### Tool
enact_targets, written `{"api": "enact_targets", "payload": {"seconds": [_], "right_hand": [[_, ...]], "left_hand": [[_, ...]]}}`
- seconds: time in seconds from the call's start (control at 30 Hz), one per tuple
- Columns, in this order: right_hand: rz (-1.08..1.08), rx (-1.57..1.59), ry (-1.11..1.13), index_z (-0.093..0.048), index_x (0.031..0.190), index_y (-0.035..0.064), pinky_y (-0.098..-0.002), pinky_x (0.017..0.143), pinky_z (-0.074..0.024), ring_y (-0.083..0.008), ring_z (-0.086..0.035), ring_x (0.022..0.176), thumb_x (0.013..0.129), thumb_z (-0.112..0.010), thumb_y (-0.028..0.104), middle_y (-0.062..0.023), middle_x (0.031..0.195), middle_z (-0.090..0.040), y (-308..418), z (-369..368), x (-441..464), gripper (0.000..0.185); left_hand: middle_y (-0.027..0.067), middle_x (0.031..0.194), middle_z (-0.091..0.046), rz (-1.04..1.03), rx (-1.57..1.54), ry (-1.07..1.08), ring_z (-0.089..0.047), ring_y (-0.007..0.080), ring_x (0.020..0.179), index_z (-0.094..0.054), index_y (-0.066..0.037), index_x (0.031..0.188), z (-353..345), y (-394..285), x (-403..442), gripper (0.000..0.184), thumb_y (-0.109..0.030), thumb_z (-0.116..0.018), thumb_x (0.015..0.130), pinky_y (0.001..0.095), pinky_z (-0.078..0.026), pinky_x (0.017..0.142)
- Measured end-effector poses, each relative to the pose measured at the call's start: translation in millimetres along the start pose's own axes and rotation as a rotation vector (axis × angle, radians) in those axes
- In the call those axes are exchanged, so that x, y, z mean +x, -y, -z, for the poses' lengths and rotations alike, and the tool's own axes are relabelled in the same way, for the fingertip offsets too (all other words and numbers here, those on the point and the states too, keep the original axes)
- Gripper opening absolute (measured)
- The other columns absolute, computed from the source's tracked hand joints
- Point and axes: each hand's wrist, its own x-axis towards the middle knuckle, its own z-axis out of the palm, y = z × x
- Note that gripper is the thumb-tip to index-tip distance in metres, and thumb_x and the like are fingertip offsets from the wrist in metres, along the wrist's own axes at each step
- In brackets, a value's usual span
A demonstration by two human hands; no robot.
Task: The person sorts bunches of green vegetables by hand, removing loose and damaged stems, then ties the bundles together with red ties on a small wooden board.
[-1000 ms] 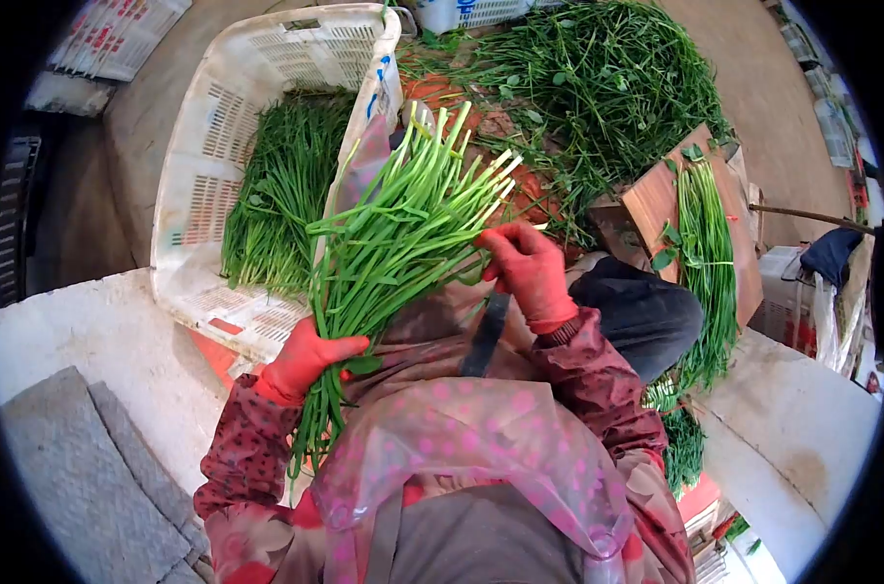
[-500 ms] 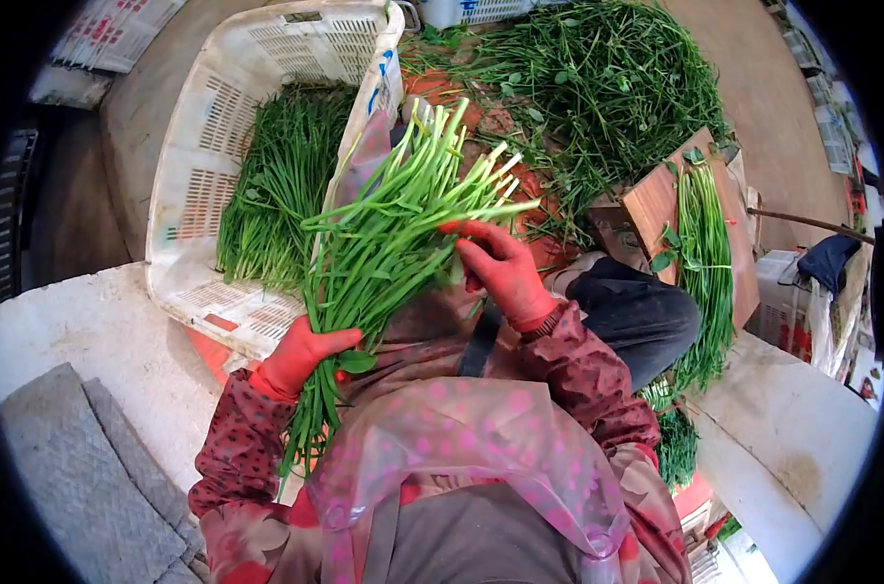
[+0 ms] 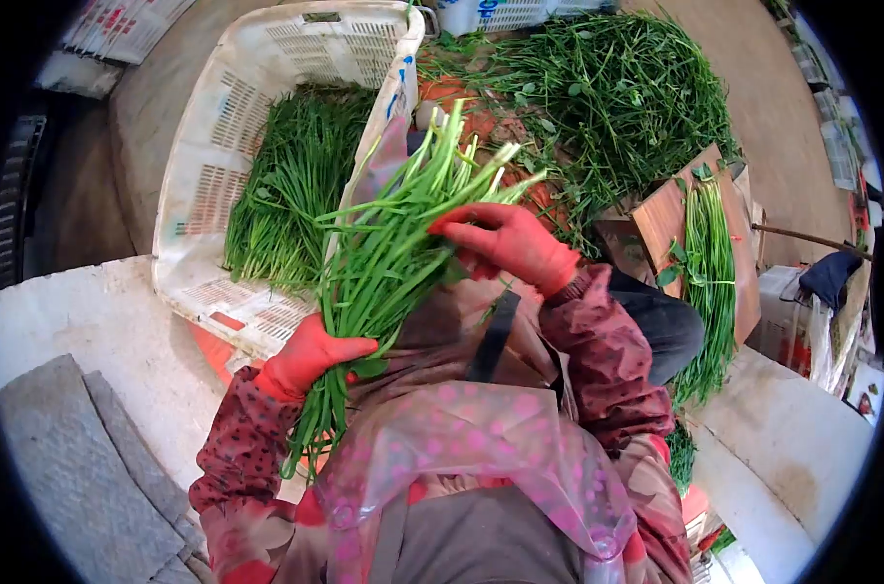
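A loose bunch of garlic chives [image 3: 384, 253] lies slantwise over my lap, its pale stem ends fanned out at the top. My left hand [image 3: 311, 358], in a red glove, is closed around the leafy lower part, with the thumb across it. Leaf tips hang below that fist. My right hand [image 3: 510, 243], also red-gloved, is at the upper right of the bunch, its thumb and forefinger pinched on some stems. Its other fingers are curled and partly hidden.
A white slatted crate [image 3: 194, 195] at my left holds more chives [image 3: 296, 185]. Ahead lies a big heap of loose greens [image 3: 607, 97]. To the right, a tied chive bundle [image 3: 710, 253] rests on a wooden board [image 3: 661, 222]. Grey matting [image 3: 82, 467] lies lower left.
My right hand has shifted slightly up along the stems, its fingers closing in on them. My left hand keeps its hold. The view has moved a little.
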Motion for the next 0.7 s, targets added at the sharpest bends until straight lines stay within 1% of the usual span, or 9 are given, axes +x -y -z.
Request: {"api": "enact_targets", "payload": {"seconds": [0.07, 0.17, 0.2, 0.27, 0.3, 0.37, 0.5, 0.6, 0.7], "right_hand": [[-0.083, 0.012, -0.167, -0.065, 0.114, 0.0075, -0.0193, 0.05, -0.0436, -0.0065, -0.054, 0.054, 0.095, -0.056, 0.025, -0.0015, 0.071, -0.063, 1.4, 10.9, -20.9, 0.028], [0.244, 0.221, -0.401, -0.066, 0.109, 0.0059, -0.0202, 0.053, -0.0456, -0.0075, -0.057, 0.056, 0.096, -0.053, 0.025, -0.0027, 0.072, -0.064, -16.0, 25.6, -52.2, 0.026], [0.246, 0.22, -0.398, -0.066, 0.109, 0.0059, -0.0202, 0.053, -0.0456, -0.0075, -0.057, 0.056, 0.096, -0.053, 0.025, -0.0027, 0.072, -0.064, -28.4, 22.7, -52.9, 0.026], [-0.06, 0.103, -0.238, -0.065, 0.107, 0.0055, -0.021, 0.054, -0.0463, -0.0087, -0.057, 0.056, 0.096, -0.053, 0.025, -0.0034, 0.073, -0.064, -54.2, 19.0, -54.9, 0.025], [-0.077, 0.13, -0.264, -0.065, 0.107, 0.0054, -0.0214, 0.054, -0.0466, -0.0091, -0.058, 0.056, 0.096, -0.054, 0.024, -0.0034, 0.073, -0.064, -66.7, 7.5, -50.6, 0.025], [-0.128, 0.207, -0.294, -0.064, 0.107, 0.0041, -0.0206, 0.051, -0.0465, -0.0086, -0.059, 0.058, 0.095, -0.057, 0.02, -0.0052, 0.072, -0.064, -74.0, -8.7, -38.6, 0.021], [0.18, 0.339, -0.234, -0.063, 0.112, 0.0055, -0.0208, 0.053, -0.0457, -0.0067, -0.056, 0.059, 0.093, -0.058, 0.017, -0.0019, 0.075, -0.062, -50.8, -25.0, -19.9, 0.023], [0.248, 0.171, -0.262, -0.064, 0.114, 0.0063, -0.0208, 0.054, -0.0455, -0.0064, -0.055, 0.059, 0.091, -0.06, 0.018, -0.0002, 0.078, -0.062, -30.8, -26.1, -6.9, 0.026], [0.103, 0.069, -0.149, -0.064, 0.108, 0.0037, -0.0226, 0.052, -0.0461, -0.0077, -0.057, 0.061, 0.09, -0.063, 0.024, -0.0005, 0.078, -0.062, -19.1, -23.5, 6.2, 0.027]], "left_hand": [[0.0041, 0.089, -0.064, -0.119, 0.075, -0.047, -0.059, 0.0129, 0.066, -0.058, -0.002, 0.111, 0.7, 8.1, 3.6, 0.037, -0.011, -0.073, 0.079, 0.0266, -0.047, 0.051], [0.004, 0.089, -0.064, -0.046, 0.04, 0.003, -0.059, 0.0132, 0.067, -0.059, -0.003, 0.11, 3.8, 7.2, 3.7, 0.036, -0.011, -0.073, 0.078, 0.0264, -0.047, 0.052], [0.004, 0.089, -0.064, -0.048, 0.038, 0.001, -0.059, 0.0132, 0.067, -0.059, -0.003, 0.11, 5.2, 11.3, 5.2, 0.036, -0.011, -0.073, 0.078, 0.0264, -0.047, 0.052], [0.0038, 0.088, -0.064, -0.16, 0.052, -0.031, -0.059, 0.0128, 0.068, -0.061, -0.003, 0.108, 7.2, 20.6, 12.1, 0.033, -0.012, -0.073, 0.078, 0.0262, -0.047, 0.052], [0.0038, 0.088, -0.064, -0.16, 0.057, -0.022, -0.059, 0.0128, 0.068, -0.061, -0.003, 0.108, 6.6, 16.2, 11.0, 0.033, -0.012, -0.073, 0.078, 0.0262, -0.047, 0.052], [0.0035, 0.088, -0.064, 0.029, 0.019, -0.012, -0.06, 0.0127, 0.071, -0.061, -0.003, 0.106, 4.8, 6.6, 5.5, 0.032, -0.012, -0.073, 0.078, 0.0263, -0.048, 0.053], [0.0029, 0.087, -0.064, 0.028, 0.016, -0.004, -0.059, 0.0127, 0.071, -0.061, -0.004, 0.106, 9.4, 10.3, 6.3, 0.032, -0.013, -0.073, 0.078, 0.0263, -0.048, 0.053], [0.0029, 0.086, -0.063, -0.056, 0.057, -0.026, -0.059, 0.0126, 0.07, -0.06, -0.004, 0.107, 3.9, 5.4, 5.1, 0.032, -0.014, -0.072, 0.079, 0.0262, -0.047, 0.052], [0.0049, 0.081, -0.063, 0.036, -0.043, 0.003, -0.058, 0.0139, 0.062, -0.061, -0.003, 0.1, -0.3, -4.6, 0.5, 0.025, -0.016, -0.069, 0.08, 0.0277, -0.046, 0.051]]}}
